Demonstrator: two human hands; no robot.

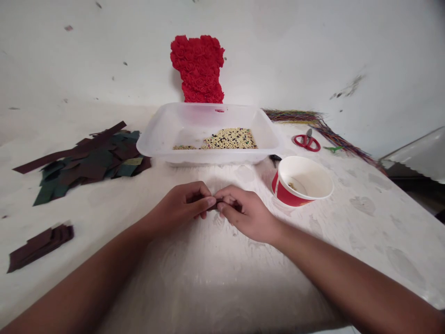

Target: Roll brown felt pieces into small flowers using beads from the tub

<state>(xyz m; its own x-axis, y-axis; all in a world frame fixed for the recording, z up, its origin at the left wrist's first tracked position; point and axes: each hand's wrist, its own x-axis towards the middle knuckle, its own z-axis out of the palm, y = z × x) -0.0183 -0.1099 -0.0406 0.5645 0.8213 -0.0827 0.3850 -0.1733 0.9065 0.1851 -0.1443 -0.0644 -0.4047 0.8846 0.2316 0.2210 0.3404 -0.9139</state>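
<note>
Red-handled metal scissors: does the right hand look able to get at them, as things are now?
Probably yes: the scissors lie uncovered. But the right hand is pinching a dark brown piece with the left hand, and the red-and-white paper cup stands partly in the direct way.

The left hand [184, 202] and right hand [248, 213] are bare, as are both forearms [99, 264], which widen from slender wrists [148, 228].
</note>
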